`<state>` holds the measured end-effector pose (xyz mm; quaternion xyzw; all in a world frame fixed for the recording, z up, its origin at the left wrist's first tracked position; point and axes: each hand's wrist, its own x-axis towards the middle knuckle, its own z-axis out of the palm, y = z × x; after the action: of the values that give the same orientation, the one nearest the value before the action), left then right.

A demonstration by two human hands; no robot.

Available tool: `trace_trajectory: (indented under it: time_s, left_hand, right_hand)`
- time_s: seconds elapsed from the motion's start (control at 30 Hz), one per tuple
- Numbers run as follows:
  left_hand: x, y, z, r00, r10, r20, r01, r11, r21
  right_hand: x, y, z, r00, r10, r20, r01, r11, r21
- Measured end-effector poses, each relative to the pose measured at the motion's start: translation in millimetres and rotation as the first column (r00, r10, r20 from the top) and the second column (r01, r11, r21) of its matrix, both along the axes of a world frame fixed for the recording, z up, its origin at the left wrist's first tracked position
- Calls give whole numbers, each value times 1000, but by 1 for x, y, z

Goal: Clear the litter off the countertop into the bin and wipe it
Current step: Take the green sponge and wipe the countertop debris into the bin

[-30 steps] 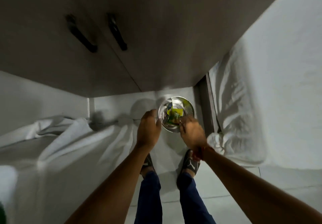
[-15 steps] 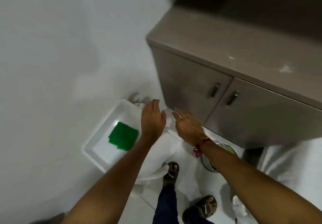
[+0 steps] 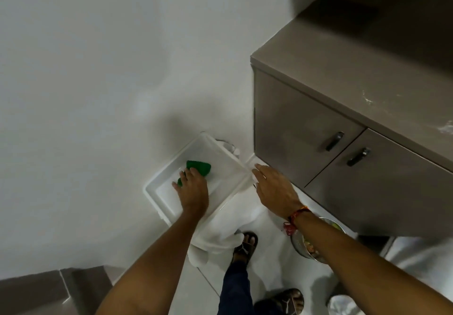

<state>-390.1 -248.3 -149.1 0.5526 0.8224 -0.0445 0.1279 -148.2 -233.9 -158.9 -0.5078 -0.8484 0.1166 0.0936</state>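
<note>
- Reaching down into a white plastic tub (image 3: 221,167) on the floor, the left hand (image 3: 193,189) lay on a green cloth (image 3: 199,167); its fingers (image 3: 190,173) were bent over the near edge of the cloth and touching it, though a closed grip could not be confirmed.
- The cloth sat toward the far side of the tub, crumpled, with a small green part showing left of the hand.
- The right hand (image 3: 275,188) hovered at the right rim of the tub, fingers spread and flat, holding nothing.
- A red thread band (image 3: 295,216) circled the right wrist.
- The table (image 3: 367,69), a grey-brown top over a two-door cabinet (image 3: 318,143), stood far right; pale smears (image 3: 367,99) marked its surface near the front edge.
- A round steel bin (image 3: 297,246) holding litter stood on the floor below the right forearm, partly hidden by it.
- White sheeting (image 3: 220,231) lay crumpled on the floor just near of the tub, beside a sandalled foot (image 3: 245,243).
</note>
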Motion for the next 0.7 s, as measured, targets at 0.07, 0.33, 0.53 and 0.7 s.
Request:
trace_trajectory:
  time_s: [0.07, 0.33, 0.53, 0.7]
  left_hand:
    - [22, 15, 14, 995, 55, 78, -68, 985, 161]
    - [199, 39, -11, 775, -632, 3, 608, 746, 271]
    - [284, 4, -161, 558, -825, 92, 822, 565, 80]
    - [297, -23, -300, 432, -898, 86, 900, 435, 32]
  right_hand:
    - [19, 0, -2, 998, -67, 14, 68, 998, -14]
    - [112, -34, -41, 920, -379, 101, 392, 897, -204]
    - [198, -129, -182, 807, -555, 202, 585, 706, -398]
    - [214, -206, -327, 795, -568, 213, 585, 625, -516]
